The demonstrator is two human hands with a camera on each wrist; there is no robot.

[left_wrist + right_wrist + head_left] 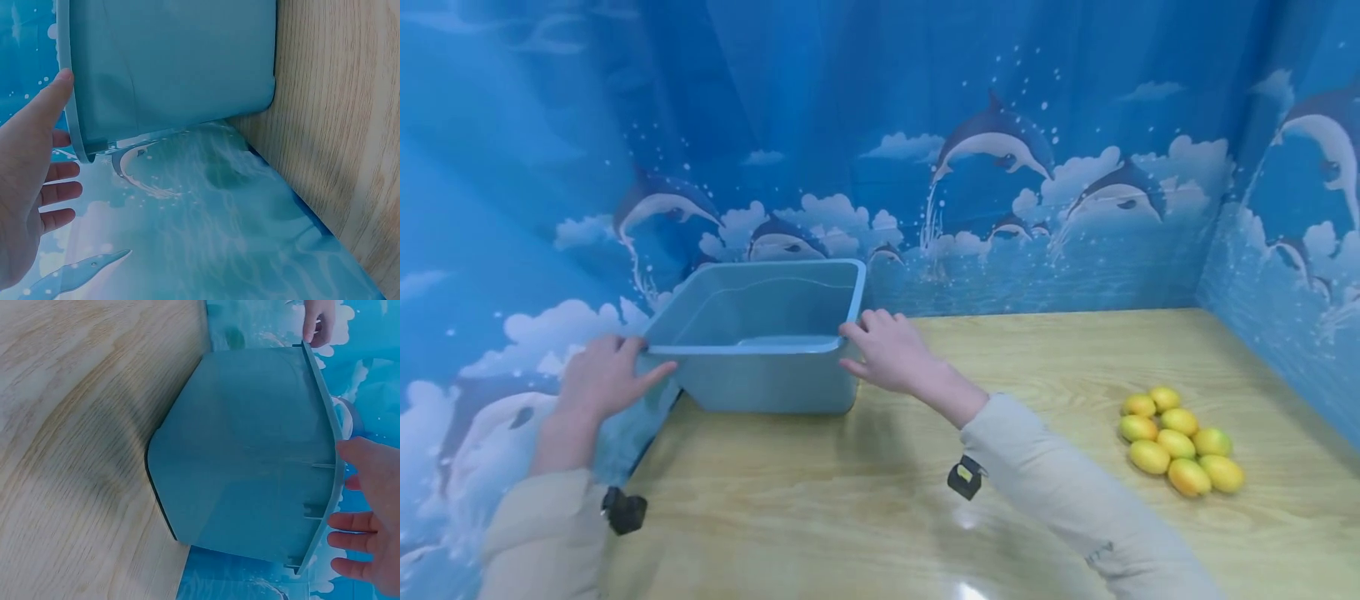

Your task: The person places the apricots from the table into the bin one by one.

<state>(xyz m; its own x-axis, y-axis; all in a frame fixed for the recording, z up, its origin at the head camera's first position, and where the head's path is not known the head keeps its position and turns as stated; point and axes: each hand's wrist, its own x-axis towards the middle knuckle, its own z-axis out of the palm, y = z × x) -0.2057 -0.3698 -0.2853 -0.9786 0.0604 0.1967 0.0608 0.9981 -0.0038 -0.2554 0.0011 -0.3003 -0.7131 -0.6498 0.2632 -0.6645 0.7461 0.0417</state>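
Observation:
A blue-green plastic storage bin stands open-topped on the wooden table at the back left. My left hand is at its front left corner, with the thumb on the rim and the index finger partly hidden behind it. At the front right corner, my right hand has the rim between thumb and index finger. The other fingers of both hands spread loosely beside the rim. Inside, the visible part of the bin shows only its bare walls and floor.
Several yellow fruits, tinged green and orange, lie in a cluster on the right of the wooden table. A blue curtain printed with dolphins surrounds the table at the back and both sides. The table's left edge runs beside the bin.

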